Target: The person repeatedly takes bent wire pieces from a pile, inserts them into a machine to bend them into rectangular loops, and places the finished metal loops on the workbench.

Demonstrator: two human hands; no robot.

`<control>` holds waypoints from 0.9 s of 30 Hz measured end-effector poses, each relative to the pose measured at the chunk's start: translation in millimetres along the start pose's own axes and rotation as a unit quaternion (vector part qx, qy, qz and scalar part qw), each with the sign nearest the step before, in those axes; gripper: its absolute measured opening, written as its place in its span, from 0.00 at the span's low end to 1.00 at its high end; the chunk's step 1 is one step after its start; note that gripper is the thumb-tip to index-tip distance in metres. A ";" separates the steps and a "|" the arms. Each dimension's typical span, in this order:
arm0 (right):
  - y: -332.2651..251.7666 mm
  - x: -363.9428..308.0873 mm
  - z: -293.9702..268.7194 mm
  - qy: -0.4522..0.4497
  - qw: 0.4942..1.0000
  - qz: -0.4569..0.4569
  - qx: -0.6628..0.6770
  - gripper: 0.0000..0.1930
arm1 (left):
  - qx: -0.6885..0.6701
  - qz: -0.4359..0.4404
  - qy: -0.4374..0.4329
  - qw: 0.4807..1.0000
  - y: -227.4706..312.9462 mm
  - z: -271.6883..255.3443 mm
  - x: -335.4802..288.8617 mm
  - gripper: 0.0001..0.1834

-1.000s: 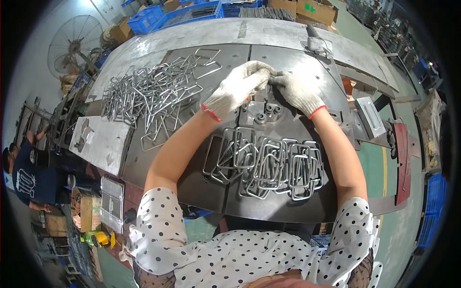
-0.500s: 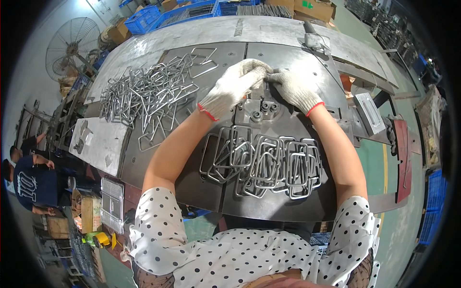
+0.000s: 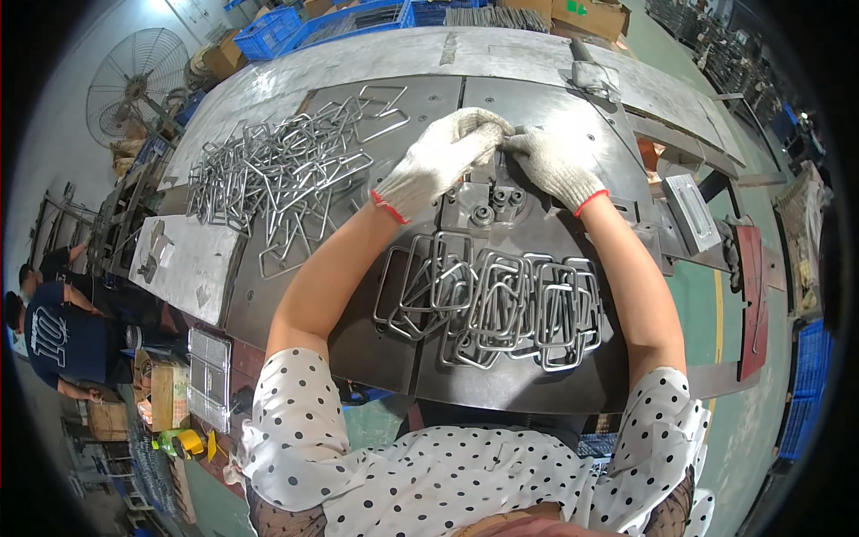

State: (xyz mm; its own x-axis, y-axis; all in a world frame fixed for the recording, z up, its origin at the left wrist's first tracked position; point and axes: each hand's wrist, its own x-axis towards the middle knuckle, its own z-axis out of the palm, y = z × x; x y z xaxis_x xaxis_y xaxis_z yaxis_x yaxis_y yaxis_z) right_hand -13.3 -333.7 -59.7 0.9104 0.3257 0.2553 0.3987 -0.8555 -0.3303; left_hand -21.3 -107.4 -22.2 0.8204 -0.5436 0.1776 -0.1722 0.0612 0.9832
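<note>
Both of my hands wear white knit gloves with red cuffs and meet above a small metal fixture (image 3: 483,215) with round rollers, fixed to the steel table (image 3: 376,358). The fingers of my left hand (image 3: 445,159) are curled closed, thumb side toward the right. My right hand (image 3: 557,168) pinches close against them from the other side. Whatever is between the fingers is hidden by the gloves. Between my forearms lies a pile of rounded rectangular wire frames (image 3: 497,300). To the left is a larger, tangled heap of bent wire pieces (image 3: 277,170).
At the table's far right lies a dark-handled tool (image 3: 591,73). A grey metal block (image 3: 690,213) sits by the right edge. Blue crates (image 3: 268,34) stand behind the table, and a large fan (image 3: 134,87) at the left. A person in a dark shirt (image 3: 58,331) is at far left.
My hands stay together at the fixture with hardly any shift. The whole view has moved very slightly; the wire piles look unchanged.
</note>
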 end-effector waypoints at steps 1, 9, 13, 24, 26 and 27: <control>4.3 0.6 2.1 0.007 1.000 -0.002 0.007 0.18 | 0.005 0.010 -0.005 1.000 -0.1 0.2 1.0 0.13; 9.0 1.8 5.6 0.009 1.000 -0.007 0.002 0.18 | 0.010 0.003 -0.004 1.000 1.5 1.4 0.9 0.13; 10.3 2.0 6.6 0.012 1.000 -0.007 0.006 0.17 | 0.021 0.005 -0.006 1.000 5.2 1.9 -0.9 0.13; 17.3 3.1 12.9 0.028 0.999 -0.035 0.005 0.16 | -0.002 0.000 -0.016 1.000 0.7 -0.7 0.5 0.13; 16.4 2.1 10.7 0.024 0.999 -0.032 0.010 0.16 | -0.003 0.011 -0.020 1.000 1.8 -0.1 -0.4 0.14; 16.4 2.0 9.9 0.024 0.999 -0.033 0.011 0.16 | -0.002 0.011 -0.019 1.000 2.5 0.4 0.1 0.14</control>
State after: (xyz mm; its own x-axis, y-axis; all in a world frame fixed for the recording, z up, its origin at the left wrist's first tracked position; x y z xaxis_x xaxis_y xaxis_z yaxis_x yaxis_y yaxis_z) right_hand -3.9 -343.1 -73.6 0.8760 0.3606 0.3202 0.4600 -0.8242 -0.3304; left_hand -21.8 -107.6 -19.8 0.7951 -0.5735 0.1973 -0.1874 0.0772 0.9793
